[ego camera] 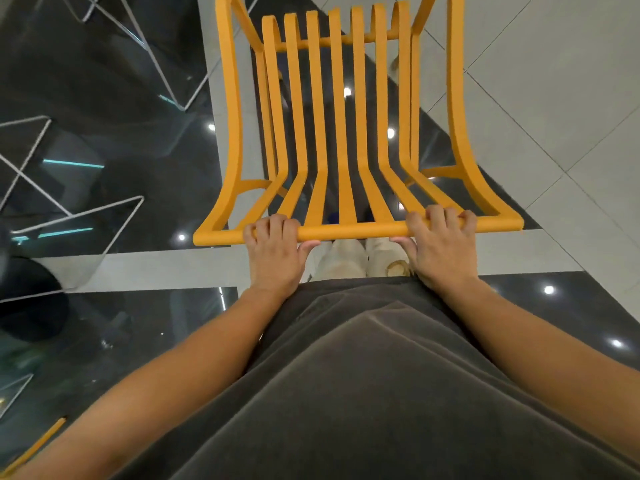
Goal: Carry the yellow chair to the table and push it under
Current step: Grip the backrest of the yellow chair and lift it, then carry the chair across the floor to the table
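Observation:
The yellow chair (346, 133), made of slats, fills the upper middle of the head view and is seen from above and behind. Its top back rail runs across just in front of my body. My left hand (273, 251) is shut on the left part of that rail. On the right part of the same rail my right hand (440, 244) is shut, fingers curled over it. Through the slats I see a glossy dark floor. The chair's feet are hidden. A glass table (86, 216) with white wire legs stands to the left.
The floor is glossy dark tile with pale grey bands (166, 268) and light tiles (554, 98) at the right. A dark round object (27, 299) lies under the glass at the left. Part of another yellow item (38, 445) shows at the bottom left.

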